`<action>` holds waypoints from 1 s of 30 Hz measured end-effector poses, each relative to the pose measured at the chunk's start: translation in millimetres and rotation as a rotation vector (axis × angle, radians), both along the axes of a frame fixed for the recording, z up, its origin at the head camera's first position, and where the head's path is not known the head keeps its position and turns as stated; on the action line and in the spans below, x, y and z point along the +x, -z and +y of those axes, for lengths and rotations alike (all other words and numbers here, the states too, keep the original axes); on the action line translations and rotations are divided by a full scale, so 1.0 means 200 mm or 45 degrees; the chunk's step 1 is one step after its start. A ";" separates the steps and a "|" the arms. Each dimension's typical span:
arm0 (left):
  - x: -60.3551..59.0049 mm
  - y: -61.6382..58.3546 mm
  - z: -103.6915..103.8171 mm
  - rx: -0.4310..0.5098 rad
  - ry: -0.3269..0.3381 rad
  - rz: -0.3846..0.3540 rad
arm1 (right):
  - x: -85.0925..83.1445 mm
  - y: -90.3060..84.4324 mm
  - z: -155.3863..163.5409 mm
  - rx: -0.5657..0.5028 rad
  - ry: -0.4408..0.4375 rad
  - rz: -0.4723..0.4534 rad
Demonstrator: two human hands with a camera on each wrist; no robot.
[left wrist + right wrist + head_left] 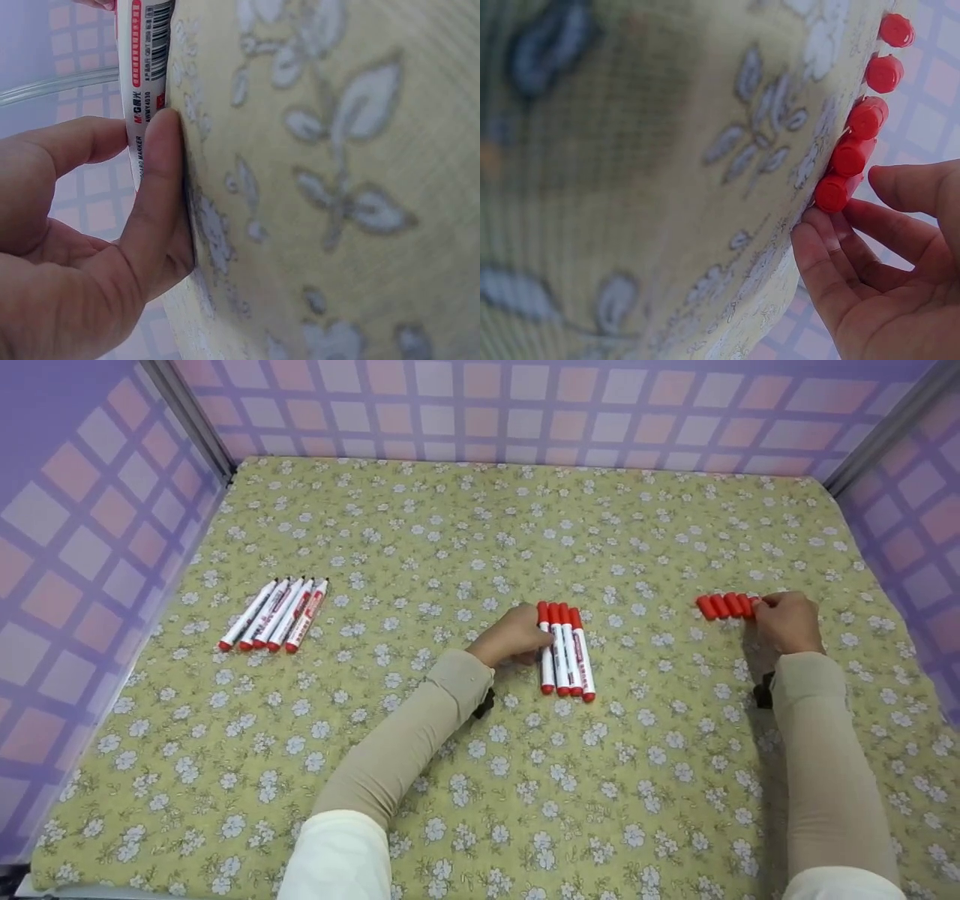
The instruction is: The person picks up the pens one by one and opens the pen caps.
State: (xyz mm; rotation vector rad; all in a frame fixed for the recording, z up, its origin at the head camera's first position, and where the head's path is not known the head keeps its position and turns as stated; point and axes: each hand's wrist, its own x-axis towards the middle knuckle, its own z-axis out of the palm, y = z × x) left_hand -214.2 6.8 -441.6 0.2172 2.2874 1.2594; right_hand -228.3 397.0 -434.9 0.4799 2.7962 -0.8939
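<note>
My left hand (516, 636) is at the left end of a row of several capped whiteboard markers, white with red caps. It pinches the leftmost marker (546, 658); in the left wrist view a fingertip lies on either side of that white marker (142, 82), which shows a barcode. On the right, several red marker caps (720, 606) lie side by side on the cloth. With its thumb and fingers, my right hand (791, 622) holds the cap at the row's right end, seen as the lowest red cap (832, 193) in the right wrist view.
Several uncapped markers (276, 615) lie in a slanted row on the left, dark tips pointing away. A yellow-green floral cloth (480, 532) covers the table. Purple checked panels (480, 412) enclose its back and sides, with metal posts (187, 420) at the corners.
</note>
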 end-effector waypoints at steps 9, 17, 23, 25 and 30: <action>0.01 -0.03 0.02 -0.062 -0.030 0.005 | 0.00 -0.01 0.01 0.009 -0.006 -0.012; 0.02 -0.01 0.00 0.000 -0.018 0.038 | -0.01 -0.01 0.01 0.041 -0.040 0.019; 0.00 0.00 -0.03 0.058 0.016 0.024 | -0.01 -0.01 0.02 0.036 -0.025 -0.004; -0.01 0.00 -0.03 0.061 0.013 0.008 | -0.01 -0.01 0.02 0.026 -0.016 -0.017; -0.02 -0.01 -0.05 0.061 -0.001 -0.042 | -0.01 -0.03 0.01 0.003 0.012 -0.019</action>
